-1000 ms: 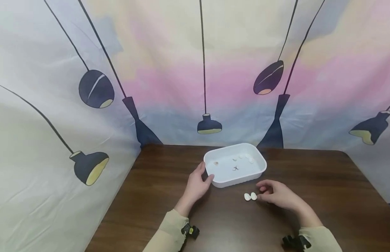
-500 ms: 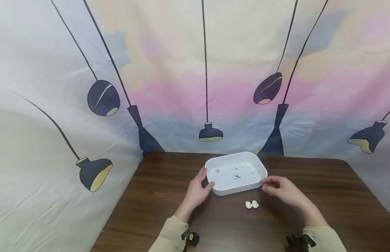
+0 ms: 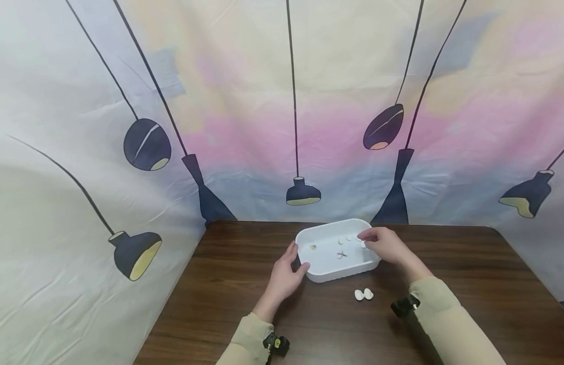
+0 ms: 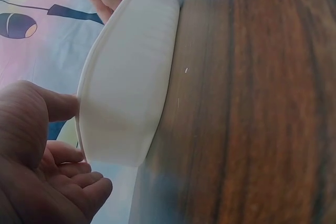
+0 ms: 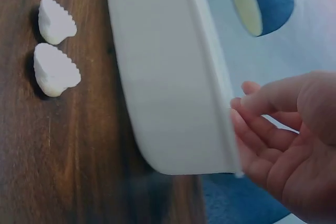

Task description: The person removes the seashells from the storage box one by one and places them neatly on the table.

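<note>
A white tray [image 3: 341,274] stands on the wooden table. My left hand [image 3: 284,279] holds its near left corner, thumb on the near rim, other fingers at the left end. In the left wrist view that thumb presses the tray's rim [image 4: 80,103]. My right hand [image 3: 386,246] reaches over the right end, fingertips above several small white shells [image 3: 348,238] inside; nothing shows between the thumb and fingers in the right wrist view. A brownish piece [image 3: 313,247] and a small dark crossed shape [image 3: 342,254] also lie inside. Two ribbed white seashells, the left shell [image 3: 359,295] and right shell [image 3: 369,294], rest before the tray.
The dark wooden table [image 3: 318,329] meets a fabric backdrop [image 3: 245,152] printed with hanging lamps, close behind the tray. A small black camera sits on each wrist, the left camera [image 3: 277,343] and the right camera [image 3: 405,305].
My right hand has gone from beside the two shells on the table, past the tray's near right corner, to over its right end. My left hand stays at its corner.
</note>
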`<action>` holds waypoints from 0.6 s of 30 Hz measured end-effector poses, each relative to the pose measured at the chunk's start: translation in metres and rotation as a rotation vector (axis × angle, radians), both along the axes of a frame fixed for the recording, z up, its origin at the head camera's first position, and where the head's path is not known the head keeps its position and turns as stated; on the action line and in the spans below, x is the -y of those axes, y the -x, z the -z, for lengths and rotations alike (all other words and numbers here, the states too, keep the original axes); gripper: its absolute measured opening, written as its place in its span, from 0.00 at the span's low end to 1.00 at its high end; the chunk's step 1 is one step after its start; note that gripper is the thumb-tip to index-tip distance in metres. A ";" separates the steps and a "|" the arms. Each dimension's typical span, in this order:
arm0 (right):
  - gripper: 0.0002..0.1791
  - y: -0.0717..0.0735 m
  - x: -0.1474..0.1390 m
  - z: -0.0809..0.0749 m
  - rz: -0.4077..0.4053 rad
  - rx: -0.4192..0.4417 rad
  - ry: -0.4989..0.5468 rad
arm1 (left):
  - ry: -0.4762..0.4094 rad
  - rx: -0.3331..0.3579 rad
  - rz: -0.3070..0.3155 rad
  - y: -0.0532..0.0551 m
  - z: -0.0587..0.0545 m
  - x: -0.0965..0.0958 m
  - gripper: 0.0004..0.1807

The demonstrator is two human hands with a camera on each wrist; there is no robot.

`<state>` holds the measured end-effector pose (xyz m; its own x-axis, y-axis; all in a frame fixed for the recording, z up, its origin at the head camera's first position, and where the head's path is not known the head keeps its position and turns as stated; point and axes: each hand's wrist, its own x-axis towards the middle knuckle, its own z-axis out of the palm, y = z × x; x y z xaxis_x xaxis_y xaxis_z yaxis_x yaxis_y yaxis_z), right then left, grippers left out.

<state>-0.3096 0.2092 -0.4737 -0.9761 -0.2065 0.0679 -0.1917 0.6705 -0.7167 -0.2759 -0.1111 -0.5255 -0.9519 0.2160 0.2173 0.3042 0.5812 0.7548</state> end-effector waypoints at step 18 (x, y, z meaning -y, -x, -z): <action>0.16 0.036 0.017 0.024 -0.031 0.011 -0.096 | 0.000 -0.011 0.009 0.001 0.005 0.001 0.38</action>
